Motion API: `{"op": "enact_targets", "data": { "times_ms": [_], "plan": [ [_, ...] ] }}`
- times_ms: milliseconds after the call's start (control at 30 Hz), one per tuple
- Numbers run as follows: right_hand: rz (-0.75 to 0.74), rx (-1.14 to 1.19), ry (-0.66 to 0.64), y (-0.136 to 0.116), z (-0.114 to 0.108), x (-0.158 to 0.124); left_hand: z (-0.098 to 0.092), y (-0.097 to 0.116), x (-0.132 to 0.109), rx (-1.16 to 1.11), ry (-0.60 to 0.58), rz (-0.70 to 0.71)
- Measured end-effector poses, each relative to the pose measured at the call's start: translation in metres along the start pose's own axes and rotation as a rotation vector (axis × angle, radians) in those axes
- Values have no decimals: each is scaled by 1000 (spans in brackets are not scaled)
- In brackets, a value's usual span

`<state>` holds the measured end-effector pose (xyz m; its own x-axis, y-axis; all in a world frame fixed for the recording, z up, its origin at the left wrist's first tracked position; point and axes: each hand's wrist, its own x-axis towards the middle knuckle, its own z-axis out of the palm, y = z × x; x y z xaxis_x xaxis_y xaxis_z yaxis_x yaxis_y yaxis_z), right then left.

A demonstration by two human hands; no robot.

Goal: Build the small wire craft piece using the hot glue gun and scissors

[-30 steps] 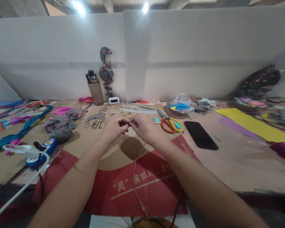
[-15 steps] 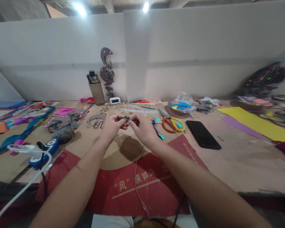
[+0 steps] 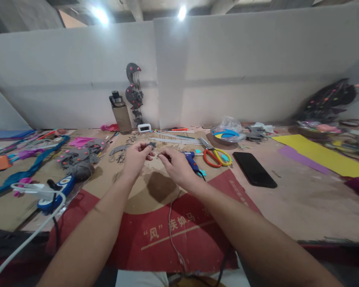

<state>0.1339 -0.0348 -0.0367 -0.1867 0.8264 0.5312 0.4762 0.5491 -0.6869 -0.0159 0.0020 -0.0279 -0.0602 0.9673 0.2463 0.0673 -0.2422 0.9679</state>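
Note:
My left hand [image 3: 137,157] pinches a small dark grey crumpled piece [image 3: 151,144] between thumb and fingertips, above the cardboard sheet [image 3: 131,205]. Its exact kind is too small to make out. A short gap to the right, my right hand [image 3: 175,163] has thumb and forefinger pressed together; whatever they hold, if anything, is too small to name. Just beyond the right hand lies a blue glue gun [image 3: 191,161], partly hidden by that hand. Scissors with red and yellow handles [image 3: 214,157] lie to its right. Flat grey cut pieces [image 3: 119,150] rest left of my left hand.
A black phone [image 3: 254,169] lies at right, near yellow sheet material [image 3: 326,155]. At the back stand a bottle [image 3: 121,115] and a bowl [image 3: 227,137]. Grey pieces with pink dots [image 3: 80,155] and a blue power strip [image 3: 56,193] with a white cable are at left.
My hands have moved apart; before, their fingertips met at the small grey piece. It stays with the left hand, while the right hand has drawn slightly back towards me.

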Motion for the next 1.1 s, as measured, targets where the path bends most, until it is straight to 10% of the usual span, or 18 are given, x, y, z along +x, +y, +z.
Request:
{"op": "enact_targets", "data": {
  "times_ms": [367,600,833,1100],
  "plan": [
    [-617,-172,-446,-50,-8,-22,-23,7,19,-378,238,-28],
    [75,-337,111,-3,-49,0,-24,2,19,-498,203,-118],
    [580,-621,-282,54,-56,-4,-24,-7,20,-485,127,-109],
    [610,-405,-146,60,-41,-2,-21,-19,19,-371,81,-123]
  ]
}}
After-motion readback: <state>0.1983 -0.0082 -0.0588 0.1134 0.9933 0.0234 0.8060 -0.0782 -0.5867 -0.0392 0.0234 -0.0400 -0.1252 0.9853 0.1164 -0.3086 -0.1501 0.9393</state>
